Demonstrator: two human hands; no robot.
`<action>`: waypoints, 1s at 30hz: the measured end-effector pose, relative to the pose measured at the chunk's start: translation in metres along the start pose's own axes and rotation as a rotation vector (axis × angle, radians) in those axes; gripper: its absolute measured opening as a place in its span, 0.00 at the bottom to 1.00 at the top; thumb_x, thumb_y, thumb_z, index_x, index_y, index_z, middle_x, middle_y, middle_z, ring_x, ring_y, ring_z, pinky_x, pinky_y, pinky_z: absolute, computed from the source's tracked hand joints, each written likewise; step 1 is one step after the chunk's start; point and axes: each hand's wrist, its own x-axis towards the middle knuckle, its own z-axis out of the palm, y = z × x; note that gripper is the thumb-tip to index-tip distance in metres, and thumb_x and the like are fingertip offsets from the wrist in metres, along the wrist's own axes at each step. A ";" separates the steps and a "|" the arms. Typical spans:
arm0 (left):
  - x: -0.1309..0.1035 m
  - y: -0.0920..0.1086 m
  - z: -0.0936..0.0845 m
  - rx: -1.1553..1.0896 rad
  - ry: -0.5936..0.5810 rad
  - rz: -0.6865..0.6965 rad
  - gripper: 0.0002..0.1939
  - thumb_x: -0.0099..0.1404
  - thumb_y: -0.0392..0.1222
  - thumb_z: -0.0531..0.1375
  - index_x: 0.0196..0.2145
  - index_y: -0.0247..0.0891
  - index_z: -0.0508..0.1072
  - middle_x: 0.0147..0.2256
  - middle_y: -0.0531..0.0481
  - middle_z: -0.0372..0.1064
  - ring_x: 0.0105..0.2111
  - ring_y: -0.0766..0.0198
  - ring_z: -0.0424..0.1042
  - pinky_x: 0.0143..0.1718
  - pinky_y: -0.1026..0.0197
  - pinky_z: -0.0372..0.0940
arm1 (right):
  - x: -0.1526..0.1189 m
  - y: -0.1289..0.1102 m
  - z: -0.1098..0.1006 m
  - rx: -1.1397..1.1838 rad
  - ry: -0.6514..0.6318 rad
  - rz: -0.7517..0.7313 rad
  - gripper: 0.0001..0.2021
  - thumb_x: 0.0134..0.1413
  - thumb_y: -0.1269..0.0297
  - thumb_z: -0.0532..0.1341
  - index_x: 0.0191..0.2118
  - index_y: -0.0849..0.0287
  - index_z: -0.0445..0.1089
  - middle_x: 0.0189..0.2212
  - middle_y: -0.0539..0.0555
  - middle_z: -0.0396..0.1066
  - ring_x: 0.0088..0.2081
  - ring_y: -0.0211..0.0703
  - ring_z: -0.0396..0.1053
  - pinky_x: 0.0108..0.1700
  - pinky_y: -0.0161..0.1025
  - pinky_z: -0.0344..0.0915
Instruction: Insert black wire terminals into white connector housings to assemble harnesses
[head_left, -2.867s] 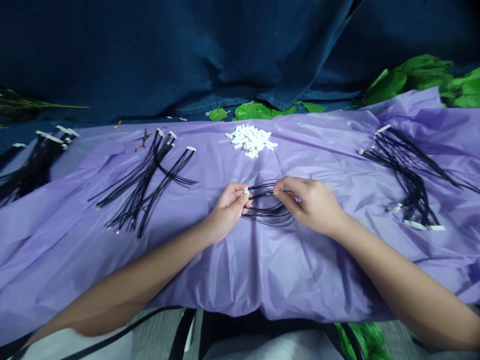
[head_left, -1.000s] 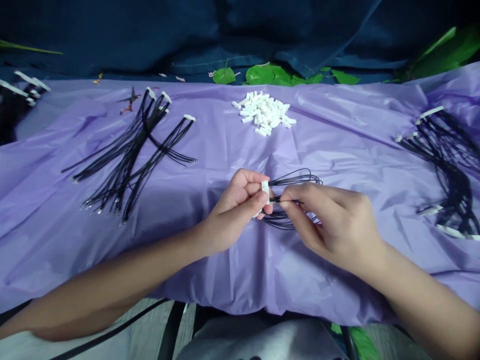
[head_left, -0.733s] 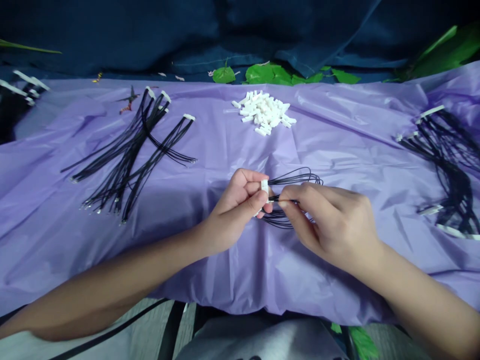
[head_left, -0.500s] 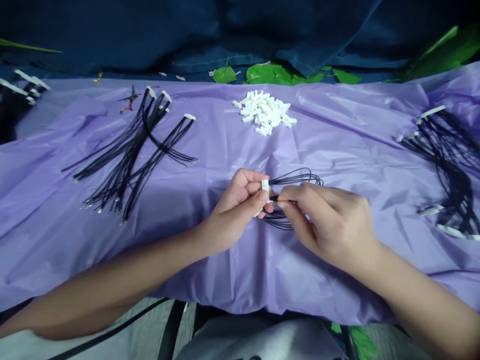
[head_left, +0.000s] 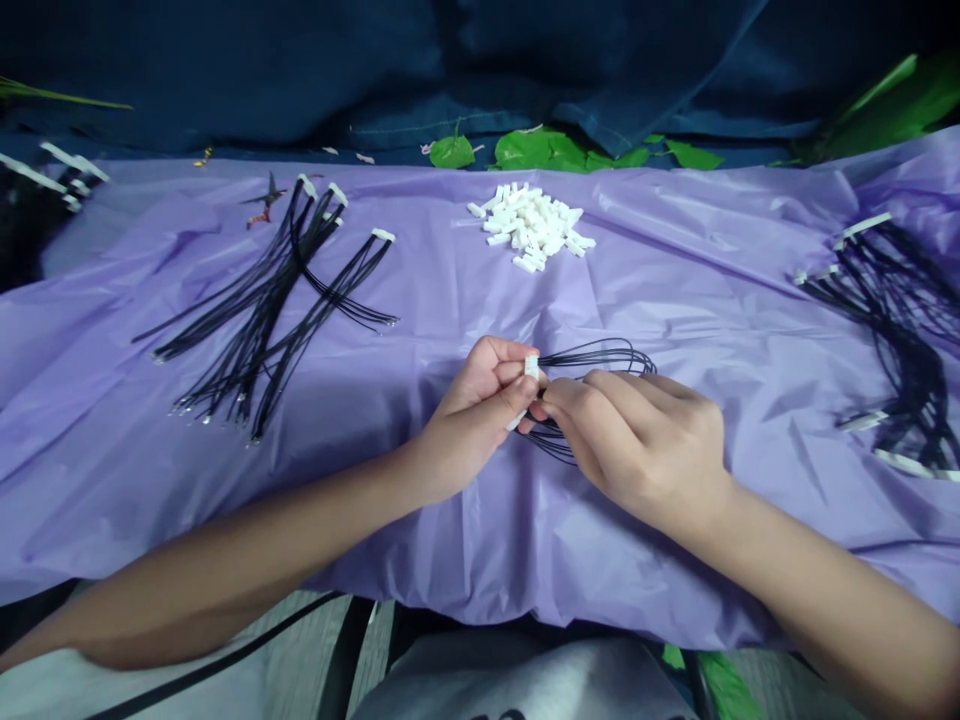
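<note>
Near the middle, my left hand [head_left: 480,420] pinches a small white connector [head_left: 532,367] between thumb and fingers. Thin black wires [head_left: 600,355] loop out to the right from it, above and below my right hand. A second white piece [head_left: 514,422] pokes out under my left thumb. My right hand [head_left: 637,440] is closed close beside the connector, its thumb and forefinger pinched on a wire that they mostly hide. The fingertips of both hands almost touch.
A pile of white connectors [head_left: 534,225] lies beyond my hands on the purple sheet [head_left: 450,290]. Black wire bundles with white ends [head_left: 255,310] lie at left, and more black wires [head_left: 892,340] at right. Green leaves [head_left: 540,148] line the far edge.
My right hand has moved slightly left, its fingertips now right against the connector. The short length of wire seen between them before is mostly covered.
</note>
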 end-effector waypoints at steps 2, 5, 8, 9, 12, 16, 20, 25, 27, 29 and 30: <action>0.001 0.000 0.000 -0.011 0.007 -0.003 0.14 0.60 0.43 0.62 0.40 0.39 0.62 0.29 0.56 0.64 0.28 0.72 0.64 0.29 0.66 0.57 | 0.000 0.000 0.002 0.017 0.004 0.007 0.02 0.58 0.69 0.59 0.36 0.60 0.68 0.23 0.48 0.67 0.23 0.35 0.62 0.27 0.37 0.53; 0.006 0.000 -0.001 0.002 0.025 0.000 0.14 0.59 0.42 0.62 0.40 0.39 0.62 0.29 0.57 0.64 0.28 0.73 0.65 0.29 0.67 0.57 | -0.001 0.004 0.006 0.048 -0.001 0.036 0.02 0.58 0.70 0.58 0.36 0.59 0.68 0.24 0.48 0.68 0.24 0.36 0.64 0.28 0.36 0.55; 0.013 0.002 -0.004 0.063 0.039 0.013 0.14 0.59 0.42 0.62 0.39 0.38 0.62 0.28 0.57 0.64 0.29 0.72 0.65 0.29 0.68 0.56 | -0.002 0.015 0.008 0.148 -0.013 0.149 0.06 0.59 0.64 0.58 0.42 0.58 0.68 0.30 0.49 0.71 0.28 0.36 0.67 0.29 0.35 0.57; 0.016 0.004 -0.006 0.093 0.040 0.019 0.15 0.58 0.43 0.62 0.39 0.38 0.62 0.28 0.57 0.64 0.29 0.72 0.65 0.29 0.68 0.56 | -0.002 0.019 0.008 0.199 -0.007 0.201 0.10 0.58 0.60 0.59 0.44 0.58 0.67 0.33 0.51 0.71 0.31 0.38 0.68 0.31 0.35 0.59; 0.020 0.010 -0.008 0.213 0.005 0.026 0.17 0.57 0.47 0.63 0.39 0.39 0.61 0.30 0.55 0.65 0.29 0.71 0.66 0.28 0.67 0.55 | -0.001 0.035 0.006 0.365 0.025 0.305 0.24 0.52 0.50 0.62 0.50 0.61 0.64 0.45 0.59 0.69 0.45 0.50 0.67 0.45 0.43 0.63; 0.025 0.026 -0.002 0.424 -0.117 0.038 0.18 0.58 0.49 0.62 0.39 0.38 0.61 0.31 0.53 0.66 0.30 0.69 0.67 0.29 0.67 0.55 | 0.001 0.053 0.003 0.807 -0.120 0.332 0.25 0.55 0.52 0.60 0.55 0.60 0.61 0.47 0.60 0.69 0.47 0.48 0.67 0.49 0.47 0.63; 0.034 0.042 0.013 0.552 -0.199 0.050 0.18 0.59 0.46 0.60 0.45 0.38 0.61 0.32 0.52 0.66 0.31 0.69 0.67 0.30 0.66 0.55 | 0.003 0.064 -0.004 1.029 -0.261 0.345 0.17 0.54 0.56 0.62 0.45 0.61 0.68 0.34 0.53 0.71 0.34 0.39 0.68 0.40 0.37 0.65; 0.046 0.063 0.021 0.409 -0.109 0.164 0.33 0.48 0.29 0.59 0.52 0.41 0.53 0.32 0.56 0.65 0.25 0.72 0.62 0.28 0.66 0.54 | -0.002 0.093 -0.017 1.144 -0.027 0.361 0.11 0.49 0.60 0.66 0.36 0.61 0.69 0.37 0.53 0.68 0.41 0.41 0.66 0.47 0.41 0.62; 0.049 0.070 0.016 0.348 -0.024 0.214 0.34 0.46 0.26 0.58 0.51 0.41 0.55 0.33 0.55 0.64 0.27 0.71 0.63 0.28 0.67 0.54 | -0.009 0.110 -0.018 1.244 0.067 0.441 0.11 0.44 0.63 0.69 0.33 0.60 0.70 0.48 0.56 0.64 0.51 0.44 0.61 0.51 0.41 0.60; 0.051 0.075 0.008 0.280 0.045 0.262 0.34 0.45 0.25 0.58 0.50 0.40 0.57 0.34 0.54 0.64 0.28 0.72 0.64 0.29 0.67 0.55 | -0.018 0.125 -0.015 1.419 0.075 0.604 0.12 0.41 0.65 0.70 0.33 0.59 0.69 0.51 0.54 0.60 0.52 0.41 0.60 0.49 0.36 0.61; 0.051 0.076 0.003 0.242 0.077 0.282 0.33 0.46 0.25 0.58 0.50 0.40 0.57 0.34 0.53 0.64 0.28 0.72 0.64 0.30 0.67 0.55 | -0.023 0.132 -0.013 1.480 0.064 0.650 0.12 0.42 0.64 0.70 0.33 0.59 0.68 0.48 0.53 0.62 0.48 0.39 0.62 0.46 0.35 0.62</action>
